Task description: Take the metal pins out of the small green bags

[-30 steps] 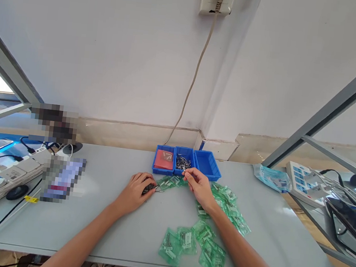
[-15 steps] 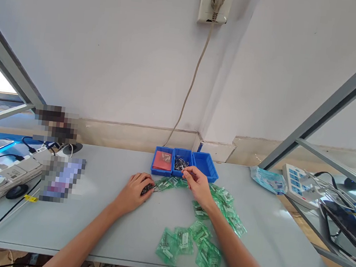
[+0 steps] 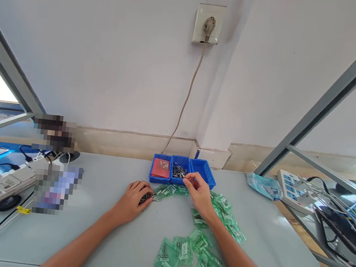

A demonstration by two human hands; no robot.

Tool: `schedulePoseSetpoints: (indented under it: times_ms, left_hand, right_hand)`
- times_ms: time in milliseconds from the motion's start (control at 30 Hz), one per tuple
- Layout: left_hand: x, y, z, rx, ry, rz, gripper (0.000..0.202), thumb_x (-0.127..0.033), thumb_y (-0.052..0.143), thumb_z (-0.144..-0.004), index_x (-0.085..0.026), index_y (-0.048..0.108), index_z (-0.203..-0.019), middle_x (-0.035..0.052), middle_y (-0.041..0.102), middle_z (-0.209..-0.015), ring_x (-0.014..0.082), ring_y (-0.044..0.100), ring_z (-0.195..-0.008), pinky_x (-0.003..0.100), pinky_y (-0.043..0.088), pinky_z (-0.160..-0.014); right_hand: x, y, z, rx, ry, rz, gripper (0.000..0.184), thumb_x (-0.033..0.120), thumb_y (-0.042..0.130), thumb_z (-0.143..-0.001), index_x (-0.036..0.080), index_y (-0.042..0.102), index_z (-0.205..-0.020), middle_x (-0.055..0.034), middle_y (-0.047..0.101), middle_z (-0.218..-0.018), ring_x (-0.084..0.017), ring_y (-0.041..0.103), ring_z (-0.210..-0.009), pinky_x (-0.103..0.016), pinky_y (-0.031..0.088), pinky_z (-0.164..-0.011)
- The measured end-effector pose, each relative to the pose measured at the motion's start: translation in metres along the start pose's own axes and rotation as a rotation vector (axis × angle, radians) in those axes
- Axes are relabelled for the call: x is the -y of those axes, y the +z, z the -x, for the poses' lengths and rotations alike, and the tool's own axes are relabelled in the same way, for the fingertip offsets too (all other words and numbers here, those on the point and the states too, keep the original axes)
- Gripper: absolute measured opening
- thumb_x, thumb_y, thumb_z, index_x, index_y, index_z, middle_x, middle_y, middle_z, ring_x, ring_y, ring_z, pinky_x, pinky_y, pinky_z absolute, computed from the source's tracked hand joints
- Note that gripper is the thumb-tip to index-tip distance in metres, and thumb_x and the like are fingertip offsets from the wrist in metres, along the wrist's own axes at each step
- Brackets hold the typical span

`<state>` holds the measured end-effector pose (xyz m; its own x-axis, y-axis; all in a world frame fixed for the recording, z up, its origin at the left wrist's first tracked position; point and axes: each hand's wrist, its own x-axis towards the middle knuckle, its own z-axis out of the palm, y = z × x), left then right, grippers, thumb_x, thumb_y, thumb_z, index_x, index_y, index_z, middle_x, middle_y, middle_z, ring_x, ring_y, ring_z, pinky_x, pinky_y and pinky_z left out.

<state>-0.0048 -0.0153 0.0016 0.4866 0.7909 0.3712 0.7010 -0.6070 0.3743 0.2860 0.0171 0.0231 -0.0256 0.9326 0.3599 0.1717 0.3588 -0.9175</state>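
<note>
My left hand [image 3: 133, 198] rests on the grey table [image 3: 96, 227], fingers curled round a small bunch of dark metal pins [image 3: 145, 198]. My right hand [image 3: 199, 192] hovers just in front of the blue trays, thumb and fingers pinched on a small part I cannot make out. Three joined blue trays sit at the back: the left tray [image 3: 161, 168] holds red packets, the middle tray [image 3: 180, 170] holds loose metal pins, the right tray [image 3: 205, 171] looks empty. Several small green plastic bags [image 3: 184, 250] with pins lie scattered under and beside my right arm.
Power strips and cables [image 3: 5, 178] lie at the table's left end, beside a blurred object. A pale blue packet [image 3: 264, 185] and a white power strip [image 3: 294, 185] sit to the right. A grey cord [image 3: 187, 96] hangs from a wall socket. Slanted metal frame bars [image 3: 326, 103] flank both sides.
The view has tilted upward, so the table and trays sit lower in frame. My right hand drew back slightly from the middle tray. My left hand has stayed put.
</note>
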Motion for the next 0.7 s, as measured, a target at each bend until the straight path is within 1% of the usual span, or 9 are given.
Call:
schedulePoseSetpoints:
  times_ms: [133, 267, 367, 467, 533, 633, 700]
  left_hand:
    - [0.0019, 0.0005, 0.0000, 0.006, 0.009, 0.007, 0.020, -0.036, 0.047, -0.107, -0.025, 0.063, -0.112, 0.0067, 0.063, -0.121, 0.0259, 0.056, -0.115, 0.045, 0.045, -0.102]
    - [0.0015, -0.0006, -0.0007, 0.010, 0.011, 0.009, 0.021, -0.037, 0.047, -0.107, -0.025, 0.064, -0.112, 0.0072, 0.064, -0.120, 0.0262, 0.056, -0.114, 0.046, 0.045, -0.103]
    - [0.0006, -0.0014, -0.0013, 0.011, 0.009, 0.013, 0.019, -0.036, 0.048, -0.106, -0.025, 0.063, -0.111, 0.0074, 0.064, -0.120, 0.0263, 0.056, -0.114, 0.047, 0.044, -0.103]
    - [0.0007, -0.0011, -0.0012, 0.018, 0.013, 0.015, 0.018, -0.034, 0.049, -0.106, -0.026, 0.063, -0.111, 0.0069, 0.064, -0.121, 0.0262, 0.056, -0.115, 0.047, 0.044, -0.103]
    - [0.0012, -0.0004, -0.0010, 0.021, 0.013, 0.014, 0.016, -0.033, 0.050, -0.106, -0.026, 0.063, -0.112, 0.0065, 0.064, -0.122, 0.0262, 0.056, -0.117, 0.046, 0.043, -0.104]
    - [0.0018, 0.0005, -0.0011, 0.020, 0.008, 0.018, 0.015, -0.031, 0.051, -0.105, -0.026, 0.064, -0.111, 0.0058, 0.064, -0.122, 0.0257, 0.056, -0.117, 0.046, 0.043, -0.105]
    - [0.0017, 0.0005, -0.0013, 0.017, 0.004, 0.026, 0.014, -0.031, 0.052, -0.105, -0.026, 0.064, -0.111, 0.0054, 0.064, -0.121, 0.0252, 0.057, -0.116, 0.045, 0.043, -0.105]
  right_hand:
    - [-0.0018, 0.0004, 0.0045, 0.021, 0.102, -0.071, 0.033, 0.058, 0.067, -0.092, 0.025, 0.065, -0.094, -0.0010, 0.060, -0.080, -0.015, 0.044, -0.060, -0.029, 0.035, -0.052]
    - [-0.0064, 0.0025, 0.0034, 0.029, 0.196, -0.196, 0.040, 0.064, 0.068, -0.088, 0.025, 0.067, -0.096, -0.0017, 0.064, -0.082, -0.012, 0.038, -0.050, -0.027, 0.029, -0.045]
    - [-0.0057, 0.0026, 0.0016, 0.021, 0.219, -0.269, 0.042, 0.065, 0.069, -0.087, 0.024, 0.068, -0.096, -0.0015, 0.063, -0.082, -0.009, 0.035, -0.047, -0.027, 0.028, -0.043]
    - [-0.0032, 0.0018, 0.0016, 0.033, 0.233, -0.322, 0.039, 0.061, 0.070, -0.088, 0.024, 0.067, -0.100, -0.0004, 0.061, -0.084, -0.008, 0.035, -0.046, -0.025, 0.027, -0.042]
    - [-0.0027, 0.0016, 0.0027, 0.052, 0.231, -0.306, 0.036, 0.058, 0.071, -0.089, 0.025, 0.066, -0.101, -0.0002, 0.061, -0.086, -0.008, 0.037, -0.047, -0.025, 0.029, -0.042]
    - [-0.0051, 0.0028, 0.0056, 0.067, 0.185, -0.173, 0.031, 0.054, 0.071, -0.090, 0.025, 0.066, -0.099, 0.0006, 0.058, -0.078, -0.011, 0.042, -0.050, -0.026, 0.035, -0.044]
    - [-0.0081, 0.0045, 0.0079, 0.073, 0.142, -0.089, 0.028, 0.052, 0.070, -0.091, 0.026, 0.067, -0.099, -0.0003, 0.058, -0.078, -0.013, 0.045, -0.055, -0.027, 0.038, -0.047]
